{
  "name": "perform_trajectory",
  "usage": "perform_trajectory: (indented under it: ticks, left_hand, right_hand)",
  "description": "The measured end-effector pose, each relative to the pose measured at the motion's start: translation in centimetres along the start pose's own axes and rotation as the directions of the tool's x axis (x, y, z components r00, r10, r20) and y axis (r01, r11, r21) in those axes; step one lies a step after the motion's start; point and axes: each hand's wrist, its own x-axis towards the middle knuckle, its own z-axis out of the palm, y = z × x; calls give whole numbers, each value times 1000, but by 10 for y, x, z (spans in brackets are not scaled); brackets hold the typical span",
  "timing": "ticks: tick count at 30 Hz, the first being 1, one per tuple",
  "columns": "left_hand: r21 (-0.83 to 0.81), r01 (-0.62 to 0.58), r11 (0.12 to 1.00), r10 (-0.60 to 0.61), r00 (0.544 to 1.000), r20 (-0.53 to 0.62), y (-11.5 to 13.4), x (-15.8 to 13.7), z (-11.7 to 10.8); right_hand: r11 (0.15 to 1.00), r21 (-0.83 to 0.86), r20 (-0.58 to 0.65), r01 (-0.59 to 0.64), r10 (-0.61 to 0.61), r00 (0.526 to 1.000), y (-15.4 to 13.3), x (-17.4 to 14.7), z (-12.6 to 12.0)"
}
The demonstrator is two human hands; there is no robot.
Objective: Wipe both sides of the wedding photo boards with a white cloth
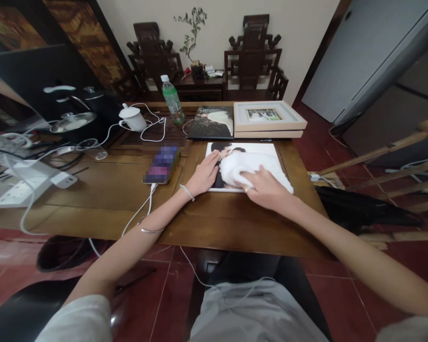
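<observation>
A photo panel (267, 148) showing a couple lies flat on the wooden table in front of me. My left hand (204, 175) rests on its left edge, fingers stretched out flat. On the panel's right part lies a bunched white cloth (235, 167), which covers much of the picture. My right hand (266, 187) presses on this cloth, its fingers curled into the folds. Just beyond the panel are a dark photo panel (210, 122) and a light wooden picture frame (271, 124), stacked on something of similar colour.
Left of the panel lies a phone (162, 164) with a charging cable. A green-labelled bottle (173, 99), a white lidded cup (132, 118) and a white power strip (24, 183) stand farther left. Wooden rails (381, 147) are beside the table's right edge.
</observation>
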Motion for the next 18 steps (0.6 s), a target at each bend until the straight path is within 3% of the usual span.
perform_trajectory:
  ticks: [4, 8, 10, 13, 18]
  left_hand:
    - [-33, 15, 999, -16, 1000, -26, 5, -1, -2]
    - [-86, 26, 996, -39, 986, -159, 14, -2, -7]
    - [-106, 33, 994, -55, 976, -212, 17, -3, -10]
    - [-110, 21, 994, -40, 983, -178, 19, -3, -12]
    - [-18, -6, 1000, 6, 1000, -27, 22, -3, -10]
  right_hand:
    - [990, 30, -33, -135, 136, 990, 12, 45, -2]
    - [994, 96, -44, -43, 47, 998, 5, 60, 4]
    - [993, 100, -20, 64, -62, 998, -3, 53, 6]
    - [979, 95, 31, 180, -183, 983, -14, 29, 4]
    - [981, 58, 65, 188, -191, 979, -10, -16, -9]
